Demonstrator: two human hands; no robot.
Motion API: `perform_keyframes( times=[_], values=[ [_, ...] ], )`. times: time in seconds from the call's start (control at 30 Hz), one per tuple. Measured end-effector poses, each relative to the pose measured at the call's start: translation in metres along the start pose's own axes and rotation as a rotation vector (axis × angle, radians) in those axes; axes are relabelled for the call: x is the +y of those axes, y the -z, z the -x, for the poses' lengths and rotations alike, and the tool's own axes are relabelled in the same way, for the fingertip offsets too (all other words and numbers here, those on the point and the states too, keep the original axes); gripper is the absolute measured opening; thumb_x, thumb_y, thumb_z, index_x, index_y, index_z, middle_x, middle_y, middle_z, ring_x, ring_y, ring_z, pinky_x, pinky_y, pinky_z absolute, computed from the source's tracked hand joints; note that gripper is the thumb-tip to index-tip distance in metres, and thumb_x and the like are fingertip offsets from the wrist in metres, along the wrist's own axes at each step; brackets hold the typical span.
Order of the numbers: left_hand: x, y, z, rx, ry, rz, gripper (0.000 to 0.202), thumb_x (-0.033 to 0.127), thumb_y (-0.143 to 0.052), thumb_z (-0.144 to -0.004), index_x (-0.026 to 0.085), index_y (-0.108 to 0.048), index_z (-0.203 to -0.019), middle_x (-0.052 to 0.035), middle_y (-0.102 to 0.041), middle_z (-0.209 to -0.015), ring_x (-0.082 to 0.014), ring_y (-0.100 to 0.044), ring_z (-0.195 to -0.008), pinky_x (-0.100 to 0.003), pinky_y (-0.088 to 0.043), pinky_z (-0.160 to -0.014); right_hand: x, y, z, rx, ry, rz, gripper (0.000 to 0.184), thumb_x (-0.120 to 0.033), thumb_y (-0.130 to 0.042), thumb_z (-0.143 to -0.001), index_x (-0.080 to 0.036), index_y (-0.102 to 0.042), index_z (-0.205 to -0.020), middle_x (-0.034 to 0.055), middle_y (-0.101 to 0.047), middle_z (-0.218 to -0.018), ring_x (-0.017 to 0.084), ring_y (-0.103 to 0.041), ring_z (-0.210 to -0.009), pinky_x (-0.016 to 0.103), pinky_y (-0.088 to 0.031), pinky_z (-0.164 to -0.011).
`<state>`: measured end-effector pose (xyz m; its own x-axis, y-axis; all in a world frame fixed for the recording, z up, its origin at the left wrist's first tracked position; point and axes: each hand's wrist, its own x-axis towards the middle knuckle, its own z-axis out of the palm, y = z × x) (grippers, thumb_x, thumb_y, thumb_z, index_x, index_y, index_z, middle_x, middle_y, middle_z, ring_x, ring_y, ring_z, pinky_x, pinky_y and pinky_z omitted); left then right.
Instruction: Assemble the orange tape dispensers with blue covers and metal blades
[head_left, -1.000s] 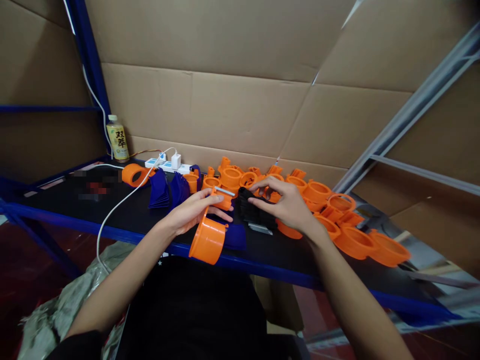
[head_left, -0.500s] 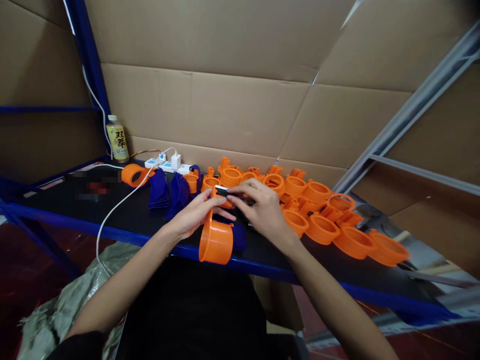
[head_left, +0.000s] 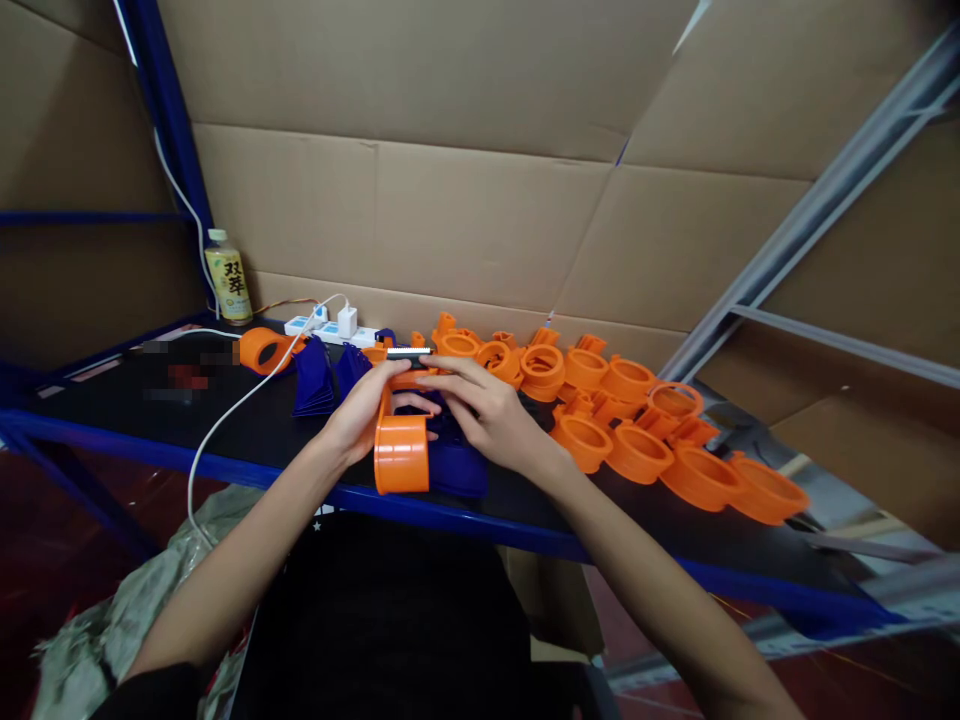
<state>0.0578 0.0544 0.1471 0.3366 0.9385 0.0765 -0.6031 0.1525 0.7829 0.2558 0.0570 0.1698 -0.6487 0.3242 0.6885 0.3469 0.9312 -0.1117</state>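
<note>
My left hand (head_left: 358, 408) is closed around the upper frame of an orange plastic tape dispenser (head_left: 402, 455), whose round ring hangs below my fingers. A black strip with a white toothed edge (head_left: 409, 356) lies across its top end. My left thumb presses near the strip's left part, and the fingertips of my right hand (head_left: 491, 408) pinch at its right end. Whether the strip is fully seated I cannot tell. Under my hands lie dark blue plastic parts (head_left: 459, 468), partly hidden by my fingers and the ring.
Several orange tape dispensers (head_left: 637, 455) stand in rows on the right of the black tabletop (head_left: 247, 425). Stacked blue plates (head_left: 313, 380) and another orange dispenser (head_left: 264, 350) are on the left. Behind are a white power strip (head_left: 365, 336), a cable and a drink bottle (head_left: 229, 280).
Both hands have shifted left with the orange dispenser, and it has turned so its toothed strip lies more level across the view. My right fingers have flattened along the strip.
</note>
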Motion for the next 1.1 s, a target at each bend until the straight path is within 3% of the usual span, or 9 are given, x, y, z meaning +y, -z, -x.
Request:
perform_keyframes(
  times=[0.17, 0.33, 0.43, 0.67, 0.93, 1.1],
  values=[
    [0.007, 0.003, -0.002, 0.06, -0.028, 0.04, 0.024, 0.032, -0.062, -0.09, 0.015, -0.065, -0.106, -0.0089, -0.074, -0.091, -0.016, -0.069, -0.062, -0.04, -0.066, -0.068, 0.018, 0.012, 0.003, 0.057, -0.162, -0.015, 0.033, -0.013, -0.046, -0.101, -0.025, -0.071, -0.119, 0.006, -0.069, -0.133, 0.022, -0.062, -0.127, 0.047, -0.048, -0.112],
    [0.018, 0.007, -0.001, 0.074, -0.039, 0.024, 0.03, 0.038, -0.065, -0.089, 0.014, -0.067, -0.108, -0.0105, -0.076, -0.093, -0.0163, -0.068, -0.058, -0.038, -0.066, -0.064, 0.044, 0.009, 0.014, -0.267, -0.334, 0.103, 0.025, -0.021, -0.062, -0.097, -0.024, -0.073, -0.118, 0.0077, -0.075, -0.119, 0.024, -0.068, -0.112, 0.044, -0.052, -0.101],
    [0.023, 0.009, -0.001, 0.078, -0.041, 0.017, 0.035, 0.043, -0.065, -0.089, 0.015, -0.069, -0.109, -0.011, -0.076, -0.094, -0.0153, -0.067, -0.056, -0.035, -0.065, -0.062, 0.052, -0.001, 0.017, -0.365, -0.347, 0.135, 0.027, -0.021, -0.069, -0.093, -0.024, -0.073, -0.119, 0.0078, -0.074, -0.119, 0.024, -0.069, -0.11, 0.04, -0.053, -0.098],
    [0.023, 0.012, -0.002, 0.054, -0.037, -0.003, 0.034, 0.044, -0.066, -0.089, 0.015, -0.068, -0.107, -0.0107, -0.076, -0.097, -0.0168, -0.07, -0.059, -0.036, -0.065, -0.062, 0.049, -0.021, 0.008, -0.41, -0.31, 0.319, 0.017, -0.017, -0.069, -0.092, -0.02, -0.075, -0.107, 0.0085, -0.076, -0.109, 0.021, -0.072, -0.098, 0.033, -0.055, -0.085],
    [0.021, 0.011, -0.003, 0.055, -0.035, -0.025, 0.027, 0.036, -0.069, -0.087, 0.014, -0.068, -0.103, -0.0104, -0.076, -0.1, -0.0158, -0.07, -0.064, -0.037, -0.066, -0.068, 0.048, -0.025, 0.008, -0.287, -0.38, 0.418, 0.011, -0.018, -0.065, -0.092, -0.018, -0.075, -0.097, 0.01, -0.077, -0.099, 0.022, -0.071, -0.095, 0.031, -0.052, -0.081],
    [0.009, 0.01, -0.008, 0.128, -0.101, -0.02, 0.033, 0.034, -0.075, -0.083, 0.015, -0.066, -0.108, -0.0112, -0.076, -0.106, -0.0217, -0.074, -0.082, -0.039, -0.067, -0.07, 0.044, -0.011, 0.003, 0.11, -0.56, 0.065, 0.014, -0.026, -0.066, -0.09, -0.018, -0.077, -0.092, 0.007, -0.078, -0.094, 0.021, -0.071, -0.086, 0.034, -0.055, -0.081]
  ],
)
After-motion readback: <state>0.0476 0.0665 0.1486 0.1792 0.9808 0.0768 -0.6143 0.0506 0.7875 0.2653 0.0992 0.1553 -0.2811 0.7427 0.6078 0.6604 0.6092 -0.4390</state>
